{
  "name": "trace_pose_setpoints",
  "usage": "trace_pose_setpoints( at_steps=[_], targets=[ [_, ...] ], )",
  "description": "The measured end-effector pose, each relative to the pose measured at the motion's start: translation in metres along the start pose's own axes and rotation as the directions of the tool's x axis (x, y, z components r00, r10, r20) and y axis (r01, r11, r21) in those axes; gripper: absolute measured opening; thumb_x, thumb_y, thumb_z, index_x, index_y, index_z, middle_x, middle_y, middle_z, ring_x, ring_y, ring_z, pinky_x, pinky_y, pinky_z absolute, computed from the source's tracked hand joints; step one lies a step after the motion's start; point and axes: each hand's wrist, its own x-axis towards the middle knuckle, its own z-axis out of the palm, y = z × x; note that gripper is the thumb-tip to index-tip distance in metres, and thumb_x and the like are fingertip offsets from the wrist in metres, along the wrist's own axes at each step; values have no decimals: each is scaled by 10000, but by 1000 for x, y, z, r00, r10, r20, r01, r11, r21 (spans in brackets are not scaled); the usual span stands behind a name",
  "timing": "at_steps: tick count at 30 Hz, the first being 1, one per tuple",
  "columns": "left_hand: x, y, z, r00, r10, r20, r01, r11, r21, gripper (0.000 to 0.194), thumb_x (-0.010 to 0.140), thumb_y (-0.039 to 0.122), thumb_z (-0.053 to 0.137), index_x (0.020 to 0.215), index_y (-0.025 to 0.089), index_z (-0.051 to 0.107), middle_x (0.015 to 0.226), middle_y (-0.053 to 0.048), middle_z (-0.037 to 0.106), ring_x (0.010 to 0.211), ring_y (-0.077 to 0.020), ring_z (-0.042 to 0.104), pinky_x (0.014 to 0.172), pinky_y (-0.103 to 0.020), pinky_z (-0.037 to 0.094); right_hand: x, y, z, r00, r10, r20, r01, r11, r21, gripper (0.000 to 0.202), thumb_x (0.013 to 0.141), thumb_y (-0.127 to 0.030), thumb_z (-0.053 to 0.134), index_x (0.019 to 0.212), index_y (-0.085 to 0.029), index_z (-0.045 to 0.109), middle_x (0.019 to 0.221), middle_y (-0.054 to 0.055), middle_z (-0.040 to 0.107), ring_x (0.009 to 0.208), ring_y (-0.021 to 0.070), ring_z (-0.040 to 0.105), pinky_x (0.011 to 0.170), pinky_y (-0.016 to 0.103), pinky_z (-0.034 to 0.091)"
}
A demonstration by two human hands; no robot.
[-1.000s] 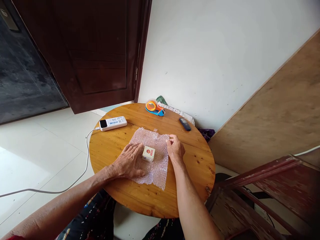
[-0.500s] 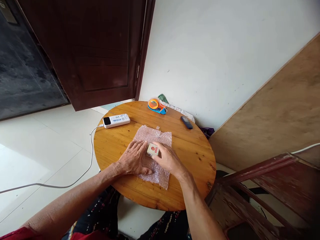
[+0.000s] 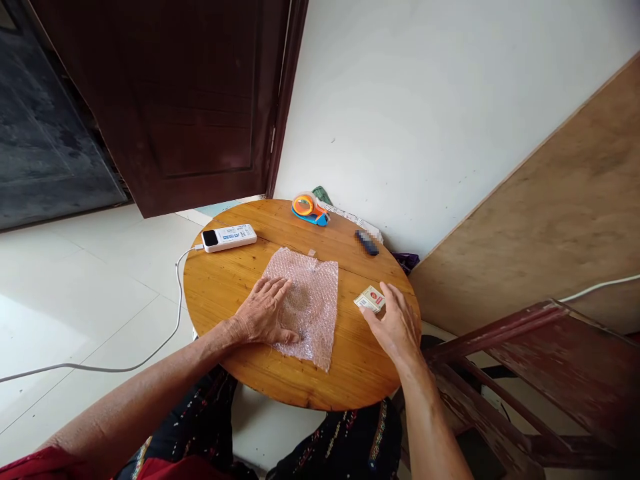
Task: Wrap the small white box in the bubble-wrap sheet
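My left hand (image 3: 267, 313) lies flat on a sheet of bubble wrap (image 3: 315, 293), its fingers stretched out and thumb apart, pressing on the left part of the sheet. To the right of the wrap, my right hand (image 3: 397, 323) grips a small cream-coloured box (image 3: 371, 300) between thumb and fingers. A red print marks the box's top, and a barcode-like patch shows on the side facing me. The box is at the right part of the round wooden table (image 3: 225, 287), at or just over its surface; I cannot tell which.
An orange and blue tape dispenser (image 3: 310, 209) stands at the table's far edge. Behind the left hand lies a white power strip-like device (image 3: 229, 238) with a cable (image 3: 180, 300) running off the left side. A dark blurred object (image 3: 367, 243) lies back right. A wooden chair (image 3: 500, 360) stands at right.
My right hand has moved to the right with the small box, off the bubble wrap and over the bare wood. The left hand stays on the wrap. The view has shifted slightly.
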Motion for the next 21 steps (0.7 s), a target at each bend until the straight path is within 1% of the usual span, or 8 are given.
trace_pose_setpoints(
  at_steps=[2,4,6,9,11,14,18,21],
  targets=[
    [0,0,-1,1000,6,0,-6,1000,-1,1176,621,804,653,1509,117,305,1525,-221,415,1438,-373,341,1208,-528,161,-3,-20,2,993,-109,-45,113,989,92,490,841,-336,569,1294,-150,582,1382,184,566,1256,344,545,1055,523,430],
    [0,1,-1,1000,0,2,0,1000,-3,1175,618,796,662,1504,108,312,1523,-228,414,1438,-376,338,1207,-530,167,-4,-44,6,970,-244,-11,241,951,193,374,884,-318,526,1215,-182,636,1339,156,602,1248,311,555,1075,507,427],
    [0,2,-2,1000,-4,-2,4,1000,-1,1164,624,785,666,1503,107,315,1523,-231,412,1437,-380,336,1206,-539,170,0,-66,14,934,-352,58,324,906,271,368,903,-279,501,1243,-212,626,1332,124,608,1268,281,542,1089,485,427],
    [0,2,-2,1000,4,-9,-4,1000,2,1143,636,773,665,1502,111,321,1520,-231,415,1434,-382,339,1201,-551,179,13,-87,30,896,-424,134,372,879,300,425,915,-240,480,1329,-205,570,1358,115,594,1279,256,531,1103,452,419],
    [1,1,0,1000,5,-1,-5,1000,5,1153,629,781,665,1495,97,332,1518,-238,415,1433,-386,340,1204,-552,176,21,-91,42,886,-425,184,376,892,250,422,930,-251,479,1338,-186,564,1347,128,604,1266,262,537,1093,450,420],
    [2,-1,0,1000,0,25,0,1000,16,1158,622,790,663,1488,88,347,1529,-246,392,1438,-396,328,1205,-566,169,27,-87,56,894,-383,233,357,922,147,408,947,-280,480,1327,-168,578,1384,152,581,1291,297,513,1079,488,409],
    [1,-3,-8,998,19,68,-21,999,31,981,672,718,689,1451,179,431,1532,-197,407,1441,-395,319,1195,-600,175,24,-79,69,903,-371,218,350,928,128,428,959,-289,470,1354,-153,558,1444,157,535,1345,310,464,1094,510,380],
    [-1,1,-20,994,-23,108,12,995,101,883,675,649,737,1410,227,489,1541,-181,395,1460,-427,262,1174,-680,105,22,-76,73,907,-378,185,352,923,156,432,960,-301,464,1357,-157,555,1439,151,541,1347,300,463,1101,504,373]
  ],
)
